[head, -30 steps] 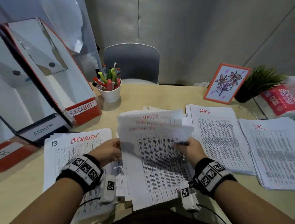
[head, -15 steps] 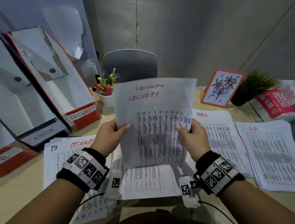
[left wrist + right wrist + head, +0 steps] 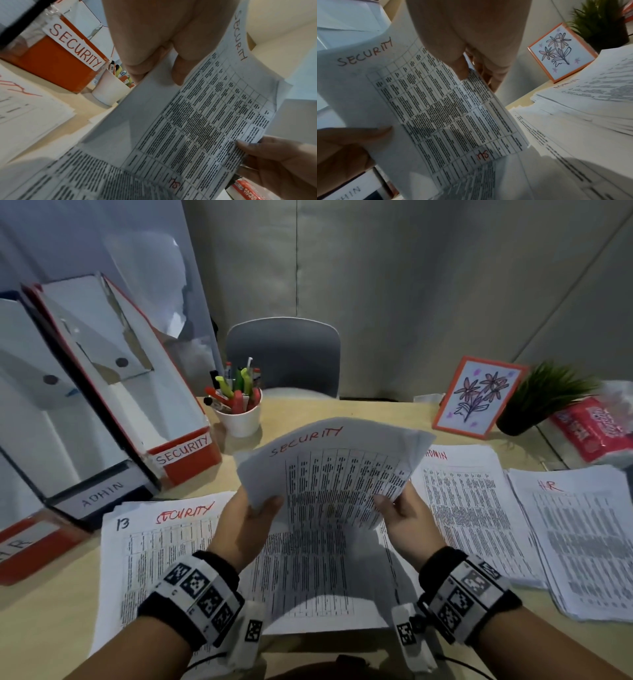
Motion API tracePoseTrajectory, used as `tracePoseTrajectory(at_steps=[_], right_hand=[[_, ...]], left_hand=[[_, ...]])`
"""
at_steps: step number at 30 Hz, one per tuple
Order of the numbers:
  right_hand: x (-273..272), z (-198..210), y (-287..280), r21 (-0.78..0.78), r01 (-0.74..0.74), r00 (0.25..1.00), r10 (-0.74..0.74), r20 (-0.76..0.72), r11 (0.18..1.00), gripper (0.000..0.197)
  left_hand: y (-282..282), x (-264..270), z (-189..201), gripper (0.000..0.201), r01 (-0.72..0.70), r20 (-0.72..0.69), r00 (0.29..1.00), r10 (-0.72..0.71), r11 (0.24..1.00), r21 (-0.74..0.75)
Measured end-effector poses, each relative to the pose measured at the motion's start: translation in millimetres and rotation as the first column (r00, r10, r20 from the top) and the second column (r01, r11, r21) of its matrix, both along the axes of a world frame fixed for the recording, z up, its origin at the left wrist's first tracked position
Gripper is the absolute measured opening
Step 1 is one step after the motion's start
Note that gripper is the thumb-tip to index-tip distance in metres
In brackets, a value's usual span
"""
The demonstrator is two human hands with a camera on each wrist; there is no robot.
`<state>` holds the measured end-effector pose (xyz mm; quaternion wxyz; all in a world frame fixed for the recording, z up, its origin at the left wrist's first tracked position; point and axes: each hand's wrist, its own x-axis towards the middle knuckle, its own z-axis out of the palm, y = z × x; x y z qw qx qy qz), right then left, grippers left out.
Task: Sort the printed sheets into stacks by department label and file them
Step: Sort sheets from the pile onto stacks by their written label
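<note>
— What is she holding up there?

— A small sheaf of printed sheets (image 3: 337,474) headed SECURITY in red. The left hand (image 3: 245,529) is pinching its left edge, thumb on the front and fingers curled behind; the right hand (image 3: 406,522) is gripping the right edge the same way. The sheaf is hanging tilted above the worktop (image 3: 44,604), its top leaning away from the person.

— And underneath?

— More printed sheets (image 3: 308,587) are lying flat on the worktop right below the raised ones. To their left a SECURITY stack (image 3: 144,542), marked 13 in the corner, is sitting flat. To the right an ADMIN stack (image 3: 476,508) is lying, and beyond it an HR stack (image 3: 582,535), the two just beside each other.

— Where are the files?

— Three file boxes are leaning along the left side: the red SECURITY file box (image 3: 178,450), a dark ADMIN file box (image 3: 99,494) in front of it, and a red one (image 3: 24,546) nearest, whose label I cannot read fully.

— Anything else standing about?

— A white cup of pens (image 3: 239,419) just right of the SECURITY box, a framed flower drawing (image 3: 479,395), a small potted plant (image 3: 544,398) and a red paper-towel pack (image 3: 596,426) at the far right.
</note>
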<state>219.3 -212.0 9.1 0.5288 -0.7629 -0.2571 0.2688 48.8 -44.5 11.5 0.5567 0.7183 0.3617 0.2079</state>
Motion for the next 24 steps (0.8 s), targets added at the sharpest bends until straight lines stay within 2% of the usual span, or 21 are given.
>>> tracePoseTrajectory(at_steps=[2,5,6,8,10,12,14,16,19,24], right_hand=[[1,0,0,-0.073,-0.042,0.997,0.047,0.068,0.996,0.037],[3,0,-1,-0.127,-0.059,0.992,0.072,0.105,0.990,0.033],[2,1,-1,-0.125,-0.042,0.994,0.054,0.100,0.991,0.029],[4,1,3,-0.148,0.000,0.993,0.017,0.113,0.989,0.014],[8,-3,7,-0.204,0.004,0.989,0.027,0.148,0.979,0.012],[9,-3,15,-0.263,-0.048,0.986,0.088,0.143,0.964,0.017],[7,-4,26,-0.307,-0.164,0.979,0.194,0.070,0.937,0.014],[-1,-4,42,-0.351,-0.296,0.951,0.306,-0.029,0.888,0.010],[-21,-7,68,-0.430,-0.447,0.890,0.438,-0.126,0.784,0.022],[-71,-15,109,-0.518,-0.604,0.781,0.579,-0.234,0.605,0.032]], left_hand=[[-1,-1,-3,0.042,-0.013,-0.028,1.000,0.013,1.000,0.002],[-1,-5,-8,0.012,-0.083,-0.048,0.996,0.081,0.996,-0.040],[0,-6,-8,0.010,-0.109,-0.067,0.992,0.106,0.993,-0.039],[3,-8,-6,0.011,-0.137,-0.093,0.986,0.138,0.990,0.014],[7,-13,0,0.011,-0.162,-0.052,0.985,0.164,0.986,0.034],[12,-21,3,0.015,-0.194,-0.008,0.981,0.194,0.981,0.011],[17,-34,1,0.021,-0.227,-0.017,0.974,0.227,0.974,-0.013],[22,-52,-3,0.023,-0.242,-0.069,0.968,0.241,0.970,-0.016],[33,-86,-16,0.023,-0.300,-0.197,0.938,0.287,0.953,-0.039],[52,-152,-43,0.017,-0.397,-0.410,0.837,0.363,0.918,0.001]])
